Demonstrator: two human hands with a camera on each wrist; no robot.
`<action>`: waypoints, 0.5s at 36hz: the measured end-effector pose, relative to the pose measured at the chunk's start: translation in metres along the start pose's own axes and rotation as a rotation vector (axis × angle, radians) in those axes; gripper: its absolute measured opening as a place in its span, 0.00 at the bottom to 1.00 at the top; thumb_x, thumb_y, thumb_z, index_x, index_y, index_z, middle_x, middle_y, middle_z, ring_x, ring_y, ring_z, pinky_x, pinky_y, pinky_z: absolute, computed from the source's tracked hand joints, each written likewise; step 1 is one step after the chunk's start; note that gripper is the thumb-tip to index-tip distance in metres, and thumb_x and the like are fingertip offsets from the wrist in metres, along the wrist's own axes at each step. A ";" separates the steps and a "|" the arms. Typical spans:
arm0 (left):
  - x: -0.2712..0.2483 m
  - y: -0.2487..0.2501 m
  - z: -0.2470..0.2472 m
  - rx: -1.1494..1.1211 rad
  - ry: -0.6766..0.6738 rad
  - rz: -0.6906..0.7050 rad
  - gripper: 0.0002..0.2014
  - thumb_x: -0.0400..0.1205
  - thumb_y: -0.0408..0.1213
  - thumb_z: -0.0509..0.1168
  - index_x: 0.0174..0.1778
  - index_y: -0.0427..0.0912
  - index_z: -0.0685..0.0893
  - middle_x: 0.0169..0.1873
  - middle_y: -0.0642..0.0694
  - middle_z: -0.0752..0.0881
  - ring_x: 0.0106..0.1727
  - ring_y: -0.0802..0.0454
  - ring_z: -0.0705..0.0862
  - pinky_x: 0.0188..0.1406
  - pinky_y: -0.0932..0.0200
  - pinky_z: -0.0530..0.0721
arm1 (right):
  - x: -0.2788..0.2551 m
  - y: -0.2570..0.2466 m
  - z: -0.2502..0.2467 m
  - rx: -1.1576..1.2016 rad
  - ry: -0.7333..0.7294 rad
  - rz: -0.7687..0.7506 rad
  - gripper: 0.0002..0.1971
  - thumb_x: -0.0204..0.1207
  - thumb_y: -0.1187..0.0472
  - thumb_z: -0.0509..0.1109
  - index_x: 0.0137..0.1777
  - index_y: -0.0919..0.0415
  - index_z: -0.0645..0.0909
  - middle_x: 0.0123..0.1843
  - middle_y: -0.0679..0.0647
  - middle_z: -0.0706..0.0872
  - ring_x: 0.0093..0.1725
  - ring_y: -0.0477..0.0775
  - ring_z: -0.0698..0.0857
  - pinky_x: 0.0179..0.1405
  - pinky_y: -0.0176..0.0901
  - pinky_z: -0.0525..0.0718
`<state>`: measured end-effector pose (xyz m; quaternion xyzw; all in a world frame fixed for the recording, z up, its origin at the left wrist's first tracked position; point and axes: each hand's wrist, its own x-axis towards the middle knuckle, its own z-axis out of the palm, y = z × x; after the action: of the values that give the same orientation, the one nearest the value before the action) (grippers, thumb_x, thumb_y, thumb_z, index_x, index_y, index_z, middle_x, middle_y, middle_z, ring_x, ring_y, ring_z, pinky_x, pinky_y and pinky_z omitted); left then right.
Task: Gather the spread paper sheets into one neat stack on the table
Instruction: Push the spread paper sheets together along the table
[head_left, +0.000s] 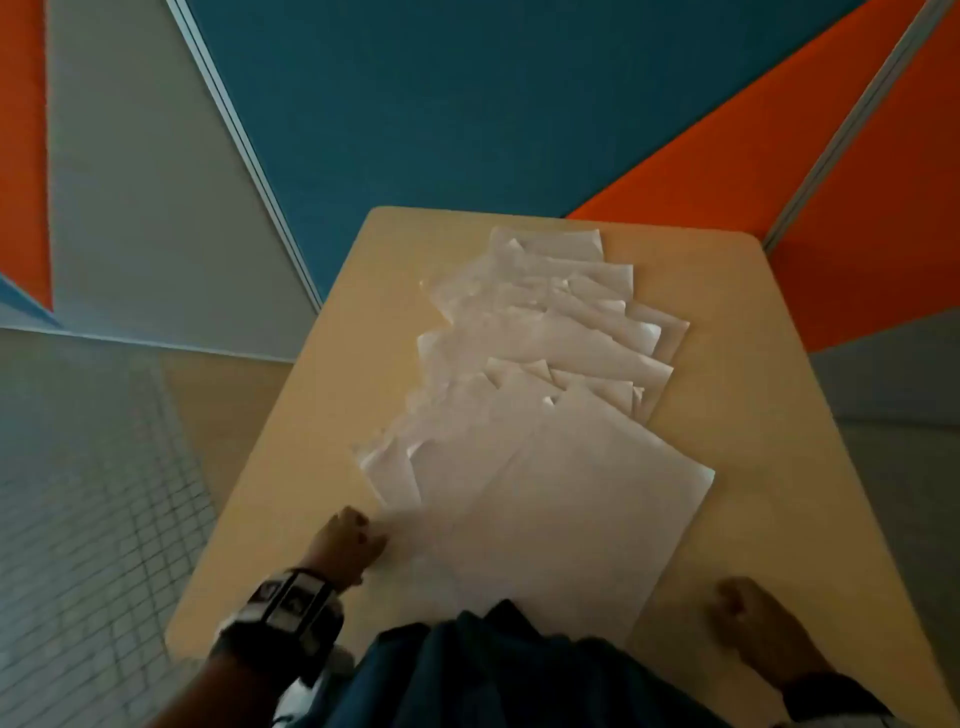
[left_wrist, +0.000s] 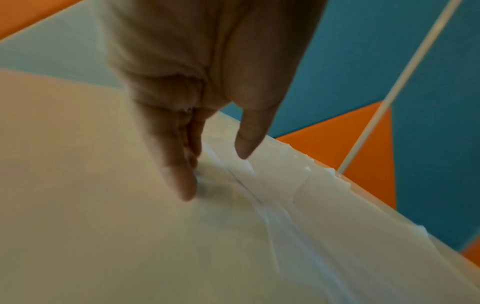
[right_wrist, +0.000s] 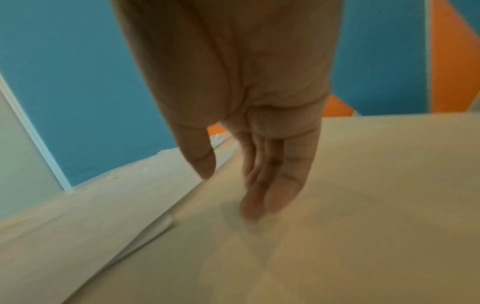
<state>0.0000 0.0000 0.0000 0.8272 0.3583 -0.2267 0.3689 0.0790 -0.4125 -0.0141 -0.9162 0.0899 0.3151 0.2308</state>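
Several white paper sheets (head_left: 545, 415) lie fanned and overlapping along the middle of a beige table (head_left: 753, 415), from the far edge toward me. Some corners are curled. My left hand (head_left: 353, 535) is at the left edge of the nearest sheets. In the left wrist view its straight fingers (left_wrist: 185, 185) touch the table beside the sheets (left_wrist: 324, 205), with the thumb over the paper; the left hand (left_wrist: 215, 174) holds nothing. My right hand (head_left: 737, 608) rests on bare table right of the sheets. The right wrist view shows the right hand (right_wrist: 233, 191) fingertips down and apart from the sheets (right_wrist: 91, 216).
Blue (head_left: 467, 104), orange (head_left: 857, 260) and grey (head_left: 156, 182) wall panels stand behind the table's far edge. A tiled floor (head_left: 78, 493) lies to the left. My dark clothing (head_left: 493, 670) overlaps the table's near edge. Bare tabletop lies on both sides of the sheets.
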 end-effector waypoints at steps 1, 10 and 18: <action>0.007 0.006 0.001 -0.063 0.034 -0.019 0.17 0.81 0.38 0.63 0.62 0.32 0.73 0.61 0.32 0.78 0.54 0.34 0.85 0.25 0.58 0.86 | 0.005 -0.006 0.002 0.036 0.044 0.003 0.21 0.78 0.62 0.67 0.69 0.70 0.72 0.68 0.70 0.77 0.56 0.62 0.79 0.55 0.52 0.77; 0.031 0.043 0.002 -0.039 0.137 -0.097 0.42 0.78 0.43 0.69 0.75 0.20 0.55 0.75 0.24 0.61 0.68 0.29 0.77 0.57 0.40 0.84 | 0.024 -0.056 0.004 0.193 0.204 0.045 0.26 0.73 0.63 0.72 0.67 0.74 0.70 0.68 0.72 0.72 0.67 0.71 0.74 0.64 0.59 0.75; 0.024 0.053 0.018 0.031 0.150 0.012 0.32 0.76 0.38 0.71 0.73 0.35 0.66 0.70 0.31 0.66 0.70 0.31 0.71 0.73 0.45 0.71 | 0.024 -0.071 0.015 0.091 0.172 -0.066 0.29 0.72 0.65 0.72 0.73 0.61 0.68 0.66 0.69 0.71 0.61 0.70 0.78 0.64 0.58 0.79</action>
<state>0.0535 -0.0285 -0.0035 0.8496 0.3763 -0.1672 0.3296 0.1123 -0.3435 -0.0135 -0.9309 0.0934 0.2229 0.2740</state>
